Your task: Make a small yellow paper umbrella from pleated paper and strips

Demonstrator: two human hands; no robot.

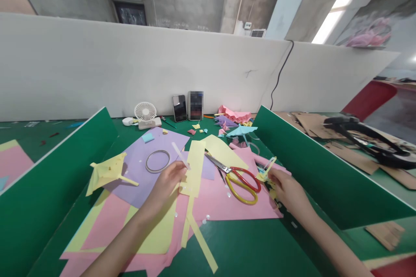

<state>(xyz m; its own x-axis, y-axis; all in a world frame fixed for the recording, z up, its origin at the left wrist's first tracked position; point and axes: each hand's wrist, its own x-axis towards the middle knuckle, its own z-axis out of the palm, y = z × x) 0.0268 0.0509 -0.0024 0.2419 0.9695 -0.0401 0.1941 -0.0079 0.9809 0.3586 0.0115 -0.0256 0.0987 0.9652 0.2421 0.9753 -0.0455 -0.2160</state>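
Note:
A narrow, translucent whitish strip [180, 155] is pinched in the fingers of my left hand [173, 176], above a pale yellow paper strip [196, 162]. My right hand [284, 186] is at the right side, its fingers closed beside a thin yellow paper piece [270, 166] and small scraps; what they hold, if anything, I cannot make out. Between my hands, scissors [242, 181] with one red and one yellow handle lie on pink paper [211, 199]. A grey ring [157, 161] rests on purple paper [130, 181] left of my left hand.
Green dividers [58, 173] flank the work area. A yellow paper umbrella [108, 173] sits left, a blue one [242, 130] at back right. Further back are a small white fan [145, 112], two phones [180, 108] and crumpled pink paper [234, 114]. Yellow strips [203, 240] lie in front.

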